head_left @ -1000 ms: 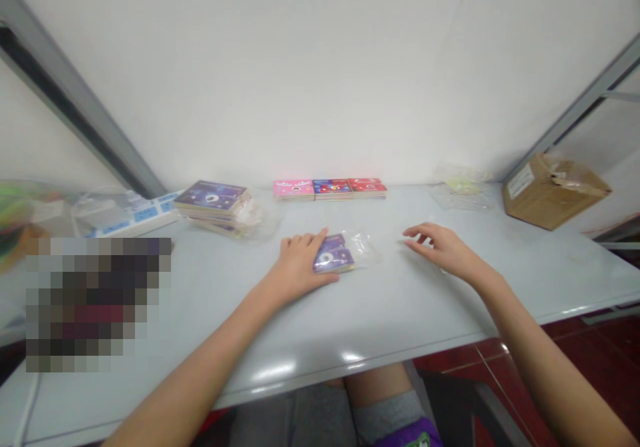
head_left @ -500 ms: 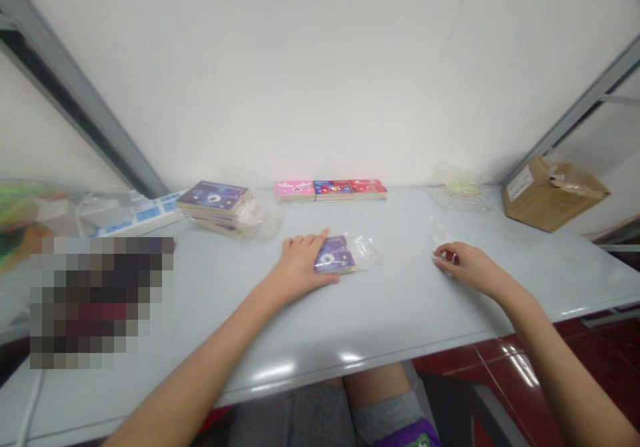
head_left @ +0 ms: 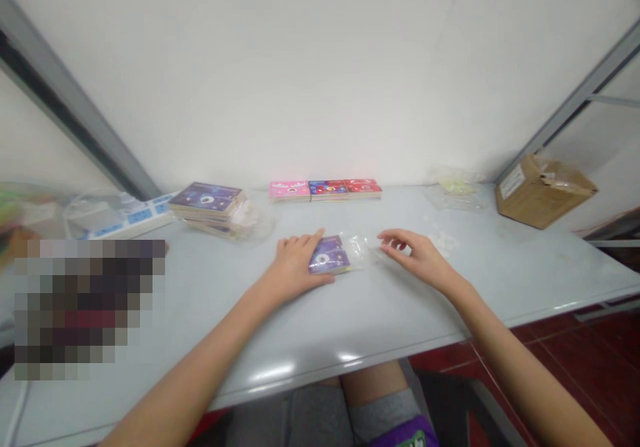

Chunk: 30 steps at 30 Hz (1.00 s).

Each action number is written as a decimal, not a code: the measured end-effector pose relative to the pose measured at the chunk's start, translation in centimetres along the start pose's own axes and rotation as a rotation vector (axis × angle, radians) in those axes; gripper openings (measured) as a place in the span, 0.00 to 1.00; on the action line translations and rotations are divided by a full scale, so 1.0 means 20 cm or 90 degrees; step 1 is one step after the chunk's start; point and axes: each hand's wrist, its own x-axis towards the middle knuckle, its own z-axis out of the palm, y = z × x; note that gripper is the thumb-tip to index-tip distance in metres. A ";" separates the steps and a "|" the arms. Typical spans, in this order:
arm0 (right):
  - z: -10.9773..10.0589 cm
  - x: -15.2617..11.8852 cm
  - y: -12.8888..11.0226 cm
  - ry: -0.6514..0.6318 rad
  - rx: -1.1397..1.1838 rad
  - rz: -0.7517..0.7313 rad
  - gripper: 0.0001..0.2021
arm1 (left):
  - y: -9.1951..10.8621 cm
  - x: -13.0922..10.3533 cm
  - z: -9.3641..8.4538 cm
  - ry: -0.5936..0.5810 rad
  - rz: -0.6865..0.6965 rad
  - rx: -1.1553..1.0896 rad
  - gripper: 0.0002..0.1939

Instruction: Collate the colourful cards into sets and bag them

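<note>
1. Purple card pack (head_left: 329, 255), in its clear bag (head_left: 357, 250), lies on the table (head_left: 380, 314), mid-bench. Left hand (head_left: 293, 267) rests on its left end, index finger and thumb spread apart. Should that pressure slacken, a tug on the film could slide or twist the pack.
2. Right hand (head_left: 420, 258): fingers curled, thumb slightly apart from them, tips beside the bag's loose end. Contact cannot be told. A pinch there might slip, the film being thin and crumpled; a hard pull might tear it.
3. Pale scraps (head_left: 444, 242) beyond the right wrist; a sweeping sleeve-side move could scatter them.
4. Bagged purple stack (head_left: 207, 198), left, sits unevenly; a bump might topple its upper layers.
</note>
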 end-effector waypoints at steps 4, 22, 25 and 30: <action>-0.03 -0.01 0.02 0.014 -0.028 0.004 0.15 | 0.00 0.00 0.00 -0.001 0.004 -0.005 0.44; -0.21 -0.28 0.39 -0.067 -0.212 0.180 0.08 | 0.01 -0.01 0.00 -0.003 0.001 -0.001 0.44; -0.20 -0.27 0.39 -0.061 -0.210 0.172 0.09 | 0.01 -0.01 0.00 -0.002 0.000 0.000 0.44; -0.17 -0.24 0.37 -0.039 -0.191 0.162 0.10 | 0.01 0.00 0.00 -0.011 -0.006 0.000 0.45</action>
